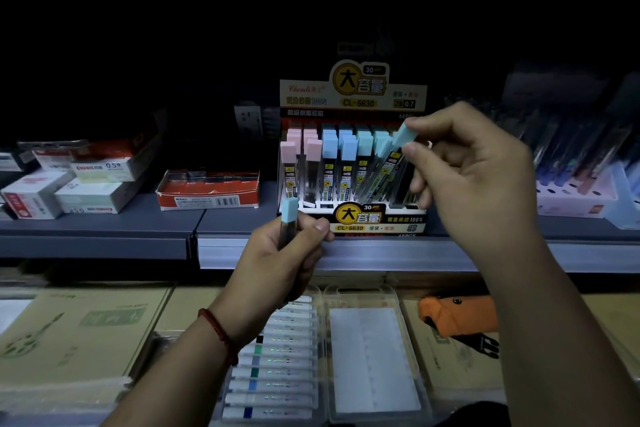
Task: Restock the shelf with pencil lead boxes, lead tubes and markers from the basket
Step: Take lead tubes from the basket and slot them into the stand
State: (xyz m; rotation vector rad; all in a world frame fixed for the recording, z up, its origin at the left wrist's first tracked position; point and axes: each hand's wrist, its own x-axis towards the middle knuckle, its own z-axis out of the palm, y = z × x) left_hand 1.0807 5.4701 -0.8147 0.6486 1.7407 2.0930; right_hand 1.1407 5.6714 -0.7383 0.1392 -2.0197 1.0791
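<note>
blue-capped and clear-bodied, the right tube (pixel 401 140) leans into the right end of the display box (pixel 377 220). its lower end is down among the tubes there. the right hand (pixel 474 180) pinches its cap between thumb and forefinger, and the other fingers curl loosely beside the box's right end.

the left tube (pixel 289 210) also has a blue cap. it stands upright in the left hand (pixel 287 253), just in front of the box's left corner. the fingers wrap round its body, the thumb lies across the front, and only the cap and a short length show above the fist. a red cord (pixel 218 331) circles that wrist.

the box stands at the front edge of the shelf (pixel 104 222), near the middle. it is packed with upright stock tubes (pixel 329 156): pink caps at the left, blue in the middle, paler blue-green toward the right.

left of it on the shelf sits a red tray (pixel 207 192). further left lie stacked white lead boxes (pixel 100 196) marked 0.5. to the right a pen rack (pixel 571 180) stands in dim light.

below the shelf an open marker case (pixel 273 364) holds a row of white markers. its clear lid (pixel 372 350) lies flat beside it. an orange object (pixel 457 317) rests to the right, and cardboard cartons (pixel 69 329) lie to the left.
</note>
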